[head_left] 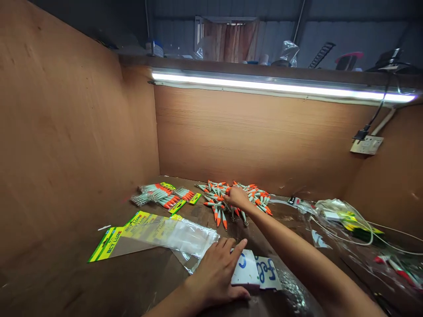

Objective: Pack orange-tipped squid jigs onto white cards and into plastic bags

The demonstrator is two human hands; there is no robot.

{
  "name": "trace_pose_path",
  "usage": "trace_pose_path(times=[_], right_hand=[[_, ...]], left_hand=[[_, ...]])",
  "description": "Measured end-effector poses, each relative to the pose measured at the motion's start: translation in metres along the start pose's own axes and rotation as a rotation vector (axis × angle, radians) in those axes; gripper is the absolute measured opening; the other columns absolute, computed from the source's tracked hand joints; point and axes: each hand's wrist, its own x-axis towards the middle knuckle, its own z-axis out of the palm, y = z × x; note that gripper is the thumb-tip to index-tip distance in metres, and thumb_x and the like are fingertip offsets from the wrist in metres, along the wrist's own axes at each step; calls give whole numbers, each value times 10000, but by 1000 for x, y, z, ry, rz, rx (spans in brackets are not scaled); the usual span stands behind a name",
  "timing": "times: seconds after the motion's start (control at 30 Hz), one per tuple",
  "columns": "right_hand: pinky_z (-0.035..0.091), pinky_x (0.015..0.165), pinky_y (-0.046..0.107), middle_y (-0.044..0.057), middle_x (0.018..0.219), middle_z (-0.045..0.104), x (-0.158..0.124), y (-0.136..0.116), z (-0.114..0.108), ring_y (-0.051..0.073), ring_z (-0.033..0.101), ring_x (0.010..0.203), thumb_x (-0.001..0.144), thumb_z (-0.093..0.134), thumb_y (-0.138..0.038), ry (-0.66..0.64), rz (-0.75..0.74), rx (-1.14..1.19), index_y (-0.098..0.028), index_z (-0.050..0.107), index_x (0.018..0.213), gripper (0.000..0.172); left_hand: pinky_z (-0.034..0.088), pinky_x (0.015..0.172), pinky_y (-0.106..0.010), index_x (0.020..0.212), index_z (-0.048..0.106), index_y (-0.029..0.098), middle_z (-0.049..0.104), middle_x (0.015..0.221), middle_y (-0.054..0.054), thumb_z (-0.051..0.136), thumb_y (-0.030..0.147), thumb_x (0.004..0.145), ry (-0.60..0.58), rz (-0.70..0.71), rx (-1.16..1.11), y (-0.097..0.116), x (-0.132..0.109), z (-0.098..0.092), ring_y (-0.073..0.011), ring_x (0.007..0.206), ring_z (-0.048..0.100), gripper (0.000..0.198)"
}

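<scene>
My right hand (237, 197) reaches into a loose pile of fishing lures (216, 198) with pale bodies and orange tips. Its fingertips are pinched together at a lure, partly hidden by the hand. My left hand (216, 268) lies in front with fingers spread, over the near end of several clear plastic bags (188, 235). Its thumb and index finger straddle the left end of a white block (244, 270) marked in blue. The bags fan out to the left, their yellow-green header cards (114, 240) reading "BCT LURE".
Bagged lures (158, 194) with yellow cards are stacked at the back left. Plastic wrappers (333, 207) and a white cable (370, 235) lie at the right. Wooden panels enclose the bench under a tube light (280, 86). A socket (366, 144) is on the right.
</scene>
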Motion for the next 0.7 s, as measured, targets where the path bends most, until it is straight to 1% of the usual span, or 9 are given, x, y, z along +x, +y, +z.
trace_pose_path(times=[0.1, 0.17, 0.27, 0.33, 0.37, 0.43, 0.53, 0.63, 0.7], right_hand=[[451, 808, 326, 225, 1015, 729, 17, -8, 9, 303, 649, 1005, 824, 650, -252, 11, 27, 22, -99, 758, 889, 199], [445, 822, 319, 219, 1033, 727, 23, -6, 7, 288, 646, 1017, 846, 613, -209, 43, 27, 82, -99, 748, 952, 204], [458, 779, 283, 159, 1040, 736, 23, 6, -5, 229, 659, 944, 915, 533, -258, 81, -2, 226, -115, 717, 1060, 275], [473, 723, 265, 126, 991, 745, 8, 19, -16, 201, 666, 862, 947, 491, -327, 81, -33, 334, -104, 701, 1081, 334], [478, 701, 260, 114, 963, 747, -5, 28, -22, 193, 667, 833, 954, 482, -363, 78, -47, 382, -98, 697, 1077, 363], [484, 674, 253, 93, 906, 746, -42, 49, -34, 187, 666, 795, 945, 498, -430, 72, -67, 463, -96, 698, 1037, 400], [479, 640, 256, 59, 826, 735, -119, 84, -50, 189, 657, 737, 882, 605, -498, 59, -58, 562, -137, 713, 915, 378], [491, 670, 269, 33, 851, 743, -191, 106, -57, 193, 667, 761, 891, 629, -451, -29, -50, 527, -199, 728, 919, 272], [502, 708, 284, 34, 905, 743, -223, 107, -54, 200, 671, 803, 919, 608, -399, -42, -66, 456, -231, 733, 959, 213]], left_hand=[[433, 981, -555, 1518, 326, 286, 553, 1280, -149, 761, 706, 627, -12, -42, 33, -6, -3, -1, -397, 1153, 514, 1076], [450, 962, -544, 1509, 338, 296, 558, 1258, -142, 773, 690, 626, -4, -50, 27, -8, -3, -2, -387, 1127, 525, 1060], [471, 962, -504, 1506, 335, 303, 548, 1270, -126, 808, 670, 593, 22, -62, -24, -9, -1, 0, -369, 1131, 527, 1092], [479, 970, -483, 1508, 331, 288, 545, 1280, -119, 838, 632, 576, 36, -77, -60, -10, 1, 3, -360, 1143, 524, 1116], [478, 979, -474, 1507, 333, 276, 538, 1292, -119, 854, 595, 576, 46, -88, -74, -11, 2, 4, -355, 1153, 523, 1113], [480, 987, -448, 1492, 355, 253, 517, 1319, -121, 876, 502, 587, 78, -129, -98, -15, 3, 6, -340, 1164, 529, 1074], [476, 995, -416, 1455, 401, 247, 501, 1324, -115, 867, 384, 627, 136, -203, -131, -21, 6, 6, -320, 1174, 541, 960], [471, 997, -415, 1432, 415, 266, 491, 1323, -108, 858, 325, 638, 174, -224, -166, -25, 8, 6, -313, 1180, 546, 912], [479, 985, -412, 1418, 423, 270, 482, 1328, -104, 868, 308, 620, 189, -194, -183, -25, 9, 7, -312, 1179, 546, 915]])
